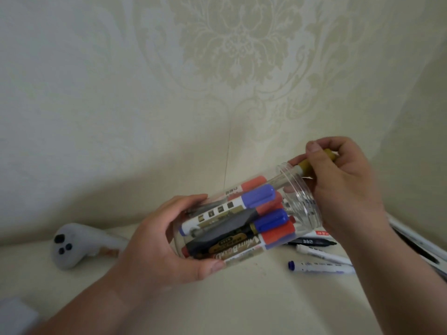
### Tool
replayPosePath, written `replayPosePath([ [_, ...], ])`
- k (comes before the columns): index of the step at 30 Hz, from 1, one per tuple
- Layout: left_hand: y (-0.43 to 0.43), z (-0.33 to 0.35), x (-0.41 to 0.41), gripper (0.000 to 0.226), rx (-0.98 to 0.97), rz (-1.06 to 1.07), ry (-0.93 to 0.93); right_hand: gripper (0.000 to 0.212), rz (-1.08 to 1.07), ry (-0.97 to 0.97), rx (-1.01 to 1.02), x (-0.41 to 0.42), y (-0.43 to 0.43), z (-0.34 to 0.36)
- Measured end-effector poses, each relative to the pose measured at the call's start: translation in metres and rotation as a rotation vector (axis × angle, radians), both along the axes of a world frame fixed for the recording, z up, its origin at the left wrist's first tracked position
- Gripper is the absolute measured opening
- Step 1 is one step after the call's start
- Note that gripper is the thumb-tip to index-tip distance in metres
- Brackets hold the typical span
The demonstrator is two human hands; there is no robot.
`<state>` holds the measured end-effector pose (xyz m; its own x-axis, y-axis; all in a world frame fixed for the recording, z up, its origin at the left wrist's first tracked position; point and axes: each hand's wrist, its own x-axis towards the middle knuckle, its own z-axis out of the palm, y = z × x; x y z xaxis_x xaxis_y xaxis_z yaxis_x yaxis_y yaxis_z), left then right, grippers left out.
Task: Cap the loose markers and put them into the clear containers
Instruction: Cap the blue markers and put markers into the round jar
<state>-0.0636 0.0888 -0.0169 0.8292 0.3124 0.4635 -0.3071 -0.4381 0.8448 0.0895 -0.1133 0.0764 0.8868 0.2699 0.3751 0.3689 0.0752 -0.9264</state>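
Gold-capped marker [305,163] sits partly inside the mouth of the clear jar [302,204], pinched between the thumb and fingers of the right hand [343,189]. The left hand [154,243] wraps the jar body and holds it tilted. Align the barrel with the packed markers, then slide it into a gap without forcing. Below the right hand, loose markers [321,265] lie on the bench [242,298]. A white controller [70,245] lies beyond the left hand. Damask wallpaper [229,56] stands behind.
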Motion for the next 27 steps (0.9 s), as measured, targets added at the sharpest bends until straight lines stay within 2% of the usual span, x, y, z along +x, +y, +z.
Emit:
replayPosePath([
  [5,0.000,-0.001,-0.001,0.086,-0.088,-0.017,0.004,0.028,0.085,-0.032,-0.264,0.002,-0.005,-0.005],
  [9,-0.001,-0.002,0.002,0.083,-0.228,-0.032,-0.018,0.025,0.091,-0.035,-0.232,0.006,-0.007,-0.004],
  [12,-0.001,0.002,0.001,0.082,-0.190,-0.003,-0.038,0.022,0.008,-0.098,-0.171,0.005,-0.005,-0.007],
  [16,0.001,0.001,0.001,0.082,-0.169,0.004,-0.032,0.027,0.002,-0.101,-0.115,-0.004,-0.003,-0.009],
  [18,0.002,-0.002,0.001,0.082,-0.158,0.011,-0.016,0.034,0.050,-0.085,-0.191,-0.011,-0.001,-0.009],
  [21,0.003,-0.006,0.001,0.086,-0.130,0.042,-0.019,0.052,0.248,0.019,-0.387,-0.014,-0.004,-0.006],
  [23,0.002,-0.008,0.002,0.089,-0.166,0.047,-0.042,0.060,0.341,0.055,-0.414,-0.012,-0.005,-0.007],
  [25,-0.001,-0.006,0.003,0.089,-0.151,0.067,-0.068,0.055,0.269,-0.030,-0.407,-0.009,-0.001,-0.010],
  [27,-0.006,-0.003,0.002,0.089,-0.052,0.107,-0.092,0.051,0.173,-0.107,-0.340,-0.011,0.003,-0.011],
])
